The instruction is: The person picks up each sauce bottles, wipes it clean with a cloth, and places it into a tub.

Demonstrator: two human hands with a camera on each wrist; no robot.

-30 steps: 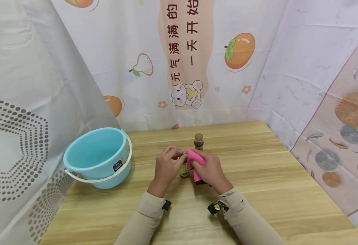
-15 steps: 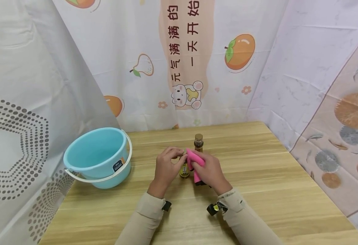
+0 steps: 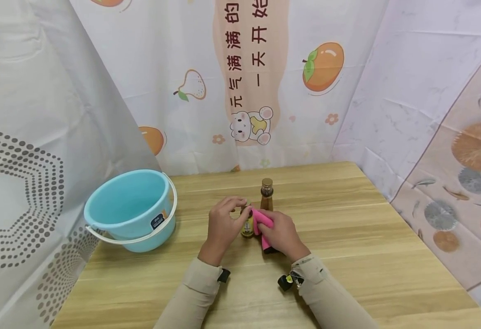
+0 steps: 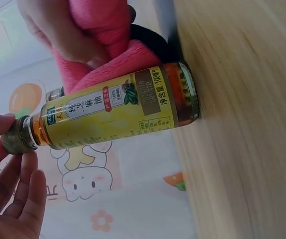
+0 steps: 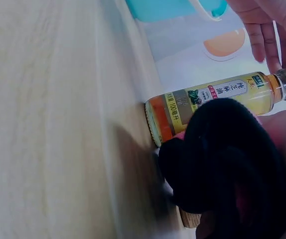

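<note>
Pink cloth [image 4: 120,62] and right hand [image 3: 283,232] have slid slightly down the sesame-oil bottle [image 4: 108,110], upright on the table [image 3: 347,256], its cap [image 4: 16,140] pinched in the left hand's [image 3: 223,224] grip. Wiping looks under way, what remains unclear; the right grip clutches the cloth, hiding the lower part of the rear bottle [image 3: 267,194]

The yellow label [image 4: 103,114] of the upright bottle [image 4: 185,107], which stands well in from the left and right edges of the tabletop [image 3: 368,256], reads 纯芝麻油 in a white panel [image 4: 86,107] and, lower down, 净含量:100毫升. A small "100%" sits beside that panel (the stamped date and table below are too blurred to read). On the curtain [image 3: 246,68] behind the tabletop's far edge, dark red characters run upward in two columns, 元气满满的 and 一天开始. The bucket [image 3: 138,231] by the tabletop's left edge carries a dark sticker [image 3: 157,221], its white print too small to read.
</note>
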